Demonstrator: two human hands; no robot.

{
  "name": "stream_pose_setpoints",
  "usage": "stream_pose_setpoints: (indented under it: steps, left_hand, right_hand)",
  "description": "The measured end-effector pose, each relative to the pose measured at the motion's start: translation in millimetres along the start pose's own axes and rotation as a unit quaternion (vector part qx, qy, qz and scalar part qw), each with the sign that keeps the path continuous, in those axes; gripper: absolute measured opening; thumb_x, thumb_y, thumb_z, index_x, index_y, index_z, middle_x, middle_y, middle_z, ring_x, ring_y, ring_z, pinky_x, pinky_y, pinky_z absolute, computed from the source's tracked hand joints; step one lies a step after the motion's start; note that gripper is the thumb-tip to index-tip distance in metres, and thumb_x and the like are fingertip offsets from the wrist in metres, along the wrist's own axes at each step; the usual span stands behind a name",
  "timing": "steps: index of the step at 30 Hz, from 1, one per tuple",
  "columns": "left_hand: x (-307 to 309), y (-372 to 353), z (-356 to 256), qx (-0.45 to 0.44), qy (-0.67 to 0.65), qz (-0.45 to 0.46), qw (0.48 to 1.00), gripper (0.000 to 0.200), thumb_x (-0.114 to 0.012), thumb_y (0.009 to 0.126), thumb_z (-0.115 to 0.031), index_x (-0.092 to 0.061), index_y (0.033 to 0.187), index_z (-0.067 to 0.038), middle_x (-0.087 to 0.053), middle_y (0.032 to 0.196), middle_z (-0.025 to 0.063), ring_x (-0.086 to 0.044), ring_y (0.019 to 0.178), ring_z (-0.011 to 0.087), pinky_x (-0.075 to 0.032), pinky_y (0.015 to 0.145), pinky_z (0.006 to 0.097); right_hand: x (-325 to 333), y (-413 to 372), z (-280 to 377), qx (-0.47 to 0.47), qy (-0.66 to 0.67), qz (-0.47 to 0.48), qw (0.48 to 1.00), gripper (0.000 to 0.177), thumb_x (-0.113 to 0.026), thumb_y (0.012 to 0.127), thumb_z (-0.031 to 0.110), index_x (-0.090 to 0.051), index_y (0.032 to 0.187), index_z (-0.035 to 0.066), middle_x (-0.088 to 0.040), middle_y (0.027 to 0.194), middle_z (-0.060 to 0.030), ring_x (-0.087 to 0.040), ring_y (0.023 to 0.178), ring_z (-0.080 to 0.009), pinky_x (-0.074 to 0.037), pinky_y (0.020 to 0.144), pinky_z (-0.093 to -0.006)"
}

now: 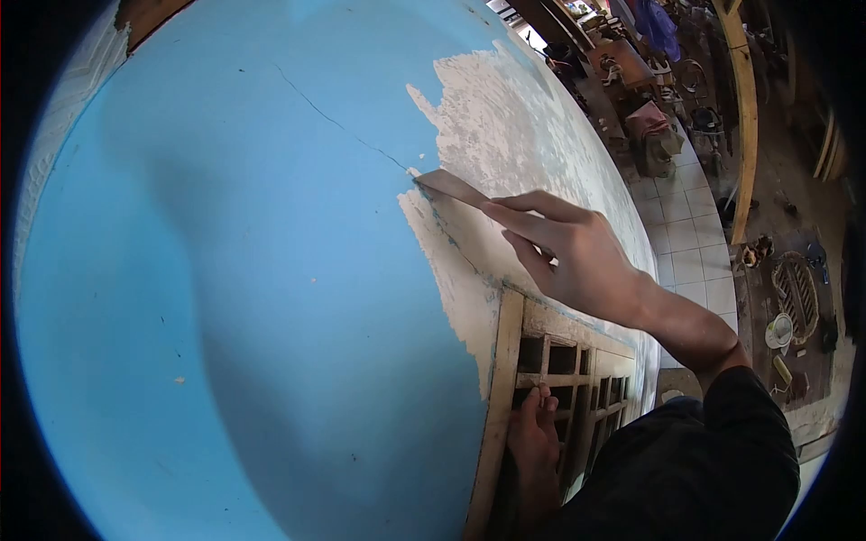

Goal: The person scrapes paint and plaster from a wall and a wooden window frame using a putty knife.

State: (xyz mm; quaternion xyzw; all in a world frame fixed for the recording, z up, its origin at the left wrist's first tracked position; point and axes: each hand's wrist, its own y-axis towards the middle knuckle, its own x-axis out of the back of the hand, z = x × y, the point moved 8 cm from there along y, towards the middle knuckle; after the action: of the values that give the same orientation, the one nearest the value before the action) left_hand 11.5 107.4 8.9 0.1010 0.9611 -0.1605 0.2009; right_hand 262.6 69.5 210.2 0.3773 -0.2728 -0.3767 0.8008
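Observation:
My right hand (577, 248) is closed around a scraper (454, 187), with its flat blade against the wall. The blade's tip meets the edge of the blue paint (307, 225), where a thin dark crack (338, 124) runs up and to the left. Around and below the blade the wall is a bare, whitish patch (505, 117) with a ragged border. Lower down, my left hand (534, 433) grips a bar of a wooden lattice window (561, 361) set in the wall.
Pale floor tiles (690, 230) run along the wall's foot at the right. A wooden post (746, 126) stands beyond them. A brown table (622, 65), a white tub (778, 331) and assorted clutter lie farther off. My shadow covers part of the blue wall.

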Motion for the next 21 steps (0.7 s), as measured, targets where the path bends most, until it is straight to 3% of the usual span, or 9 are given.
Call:
stream_pose_setpoints:
  steps: [4, 12, 15, 21]
  left_hand:
    - [-14.7, -7.9, -11.9, -0.035, 0.038, 0.017, 0.999, 0.027, -0.056, 0.099, 0.0, -0.057, 0.126, -0.003, -0.062, 0.102, 0.0083, -0.058, 0.093, 0.0162, -0.047, 0.073, 0.0309]
    - [-6.5, -3.5, -5.2, -0.023, 0.03, 0.016, 0.999, 0.023, -0.054, 0.099, 0.0, -0.058, 0.122, -0.003, -0.062, 0.098, 0.0079, -0.058, 0.092, 0.0157, -0.046, 0.073, 0.0311]
    - [-10.0, -4.2, -6.0, -0.024, 0.003, 0.021, 0.999, 0.025, -0.055, 0.099, 0.001, -0.059, 0.123, -0.004, -0.062, 0.098, 0.0077, -0.058, 0.093, 0.0157, -0.046, 0.073, 0.0309]
    - [-11.5, -7.5, -8.8, -0.019, 0.022, -0.027, 0.999, 0.031, -0.055, 0.099, 0.002, -0.058, 0.127, -0.01, -0.062, 0.1, 0.0061, -0.058, 0.094, 0.0152, -0.046, 0.07, 0.0302]
  right_hand:
    - [-1.3, -11.2, 11.8, 0.026, -0.016, -0.019, 0.999, 0.037, -0.066, 0.088, -0.002, -0.07, 0.124, 0.006, -0.07, 0.115, -0.0105, -0.073, 0.076, -0.0231, -0.062, 0.066, -0.0314]
    - [-0.4, -12.7, 10.6, 0.025, -0.02, -0.024, 0.999, 0.035, -0.064, 0.089, 0.004, -0.069, 0.123, 0.009, -0.071, 0.116, -0.0088, -0.073, 0.078, -0.0262, -0.062, 0.065, -0.0353]
    - [0.3, -3.0, 1.5, -0.024, -0.035, 0.024, 0.999, 0.037, -0.064, 0.088, 0.003, -0.068, 0.124, 0.009, -0.07, 0.118, -0.0085, -0.073, 0.078, -0.0266, -0.062, 0.066, -0.0359]
    - [-0.4, -10.3, 7.2, 0.02, -0.016, -0.018, 1.0, 0.034, -0.067, 0.089, 0.0, -0.07, 0.123, 0.004, -0.072, 0.113, -0.0131, -0.073, 0.073, -0.0227, -0.061, 0.062, -0.0303]
